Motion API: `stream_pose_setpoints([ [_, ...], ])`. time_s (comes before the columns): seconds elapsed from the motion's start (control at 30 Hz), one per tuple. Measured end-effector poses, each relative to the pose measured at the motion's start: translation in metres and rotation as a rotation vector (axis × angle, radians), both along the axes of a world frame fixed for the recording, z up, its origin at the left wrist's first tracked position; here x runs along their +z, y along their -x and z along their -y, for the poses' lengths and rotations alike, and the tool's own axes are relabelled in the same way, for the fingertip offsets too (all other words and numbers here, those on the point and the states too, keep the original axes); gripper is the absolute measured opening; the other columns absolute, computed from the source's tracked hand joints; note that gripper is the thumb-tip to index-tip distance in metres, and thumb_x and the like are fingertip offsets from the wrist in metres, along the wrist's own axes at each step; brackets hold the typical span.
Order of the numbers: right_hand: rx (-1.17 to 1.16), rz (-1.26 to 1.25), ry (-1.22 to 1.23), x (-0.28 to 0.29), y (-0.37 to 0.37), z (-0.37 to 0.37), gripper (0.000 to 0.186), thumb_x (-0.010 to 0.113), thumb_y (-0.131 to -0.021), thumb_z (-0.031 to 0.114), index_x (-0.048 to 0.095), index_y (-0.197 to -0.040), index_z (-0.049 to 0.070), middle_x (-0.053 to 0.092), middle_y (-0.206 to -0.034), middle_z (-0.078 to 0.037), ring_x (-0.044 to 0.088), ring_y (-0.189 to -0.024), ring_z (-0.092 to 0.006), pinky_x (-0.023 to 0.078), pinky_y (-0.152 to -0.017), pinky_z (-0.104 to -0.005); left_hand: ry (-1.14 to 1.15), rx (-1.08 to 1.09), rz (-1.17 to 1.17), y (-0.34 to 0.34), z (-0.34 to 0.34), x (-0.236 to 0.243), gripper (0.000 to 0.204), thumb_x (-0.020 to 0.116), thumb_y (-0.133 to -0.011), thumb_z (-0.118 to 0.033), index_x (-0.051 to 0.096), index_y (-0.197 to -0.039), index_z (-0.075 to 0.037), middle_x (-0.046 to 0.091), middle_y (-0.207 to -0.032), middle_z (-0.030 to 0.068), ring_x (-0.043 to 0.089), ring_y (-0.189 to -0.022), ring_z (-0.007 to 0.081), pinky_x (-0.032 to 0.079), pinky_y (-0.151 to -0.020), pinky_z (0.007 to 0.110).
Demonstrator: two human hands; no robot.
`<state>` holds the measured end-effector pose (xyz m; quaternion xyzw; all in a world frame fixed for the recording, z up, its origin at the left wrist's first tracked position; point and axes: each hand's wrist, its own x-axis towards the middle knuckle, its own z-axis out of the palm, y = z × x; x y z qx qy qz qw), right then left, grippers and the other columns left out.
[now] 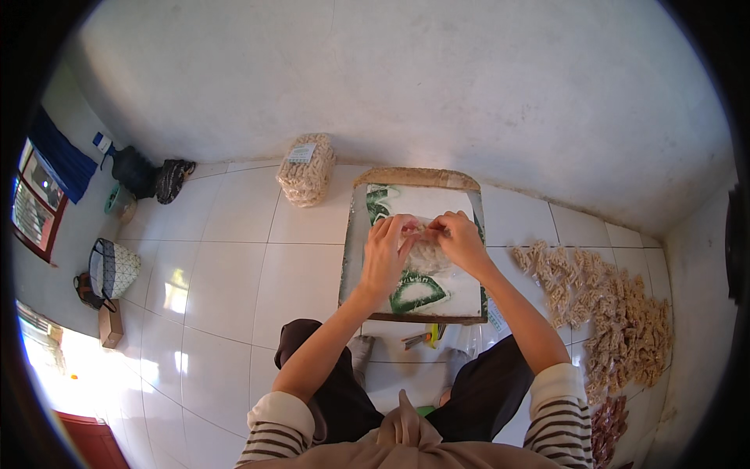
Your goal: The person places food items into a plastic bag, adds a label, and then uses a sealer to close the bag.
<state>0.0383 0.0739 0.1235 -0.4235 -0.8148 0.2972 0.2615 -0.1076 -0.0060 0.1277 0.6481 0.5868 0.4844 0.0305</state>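
Observation:
A clear plastic bag [426, 258] with pale contents lies on the low table [355, 258] in front of me; what fills it is hard to make out. My left hand [383, 248] is closed at the upper left of the bag, thumb and fingers pinching its edge. On the other side, my right hand [459, 238] bends its fingertips onto the same edge, close to the left fingertips. Both hands partly hide the bag's top. Under it, the white tabletop cover shows green printed shapes.
A packed bundle of beige pieces [306, 172] stands by the wall, behind the table to the left. Many small bags of beige pieces [609, 313] are heaped on the tiles at right, with reddish-brown packs [609, 430] nearer. Sticks or pens [422, 338] lie between my feet. A patterned basket [114, 268] sits far left.

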Motion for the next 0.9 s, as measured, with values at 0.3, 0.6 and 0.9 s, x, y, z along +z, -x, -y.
stream_pose_setpoints([
  [0.3, -0.055, 0.074, -0.086, 0.01, 0.004, 0.004, 0.007, 0.061, -0.078, 0.01, 0.068, -0.076, 0.008, 0.062, -0.08, -0.004, 0.051, -0.084, -0.0243, 0.04, -0.076, -0.0394, -0.106, 0.034, -0.164, -0.005, 0.006, 0.002, 0.026, 0.068, -0.075, -0.006, 0.057, -0.099, -0.008, 0.063, -0.086, 0.0054, 0.06, -0.082, 0.0249, 0.047, -0.073, 0.036],
  [0.6, -0.051, 0.103, 0.026, 0.021, 0.004, 0.003, 0.008, 0.056, -0.078, 0.006, 0.057, -0.085, 0.012, 0.061, -0.074, 0.001, 0.052, -0.087, -0.0219, 0.03, -0.075, -0.0426, -0.167, 0.009, -0.257, 0.004, 0.003, -0.005, 0.016, 0.071, -0.07, -0.005, 0.063, -0.085, -0.008, 0.06, -0.082, 0.0029, 0.06, -0.079, 0.0227, 0.05, -0.063, 0.034],
  [0.9, -0.067, 0.179, -0.134, 0.018, 0.002, 0.006, 0.009, 0.062, -0.078, 0.013, 0.055, -0.083, 0.011, 0.06, -0.074, 0.0, 0.047, -0.087, -0.0228, 0.027, -0.076, -0.0435, -0.153, -0.094, -0.335, 0.01, 0.001, -0.004, 0.019, 0.066, -0.071, -0.004, 0.062, -0.089, -0.007, 0.055, -0.087, 0.0023, 0.058, -0.082, 0.0205, 0.051, -0.063, 0.032],
])
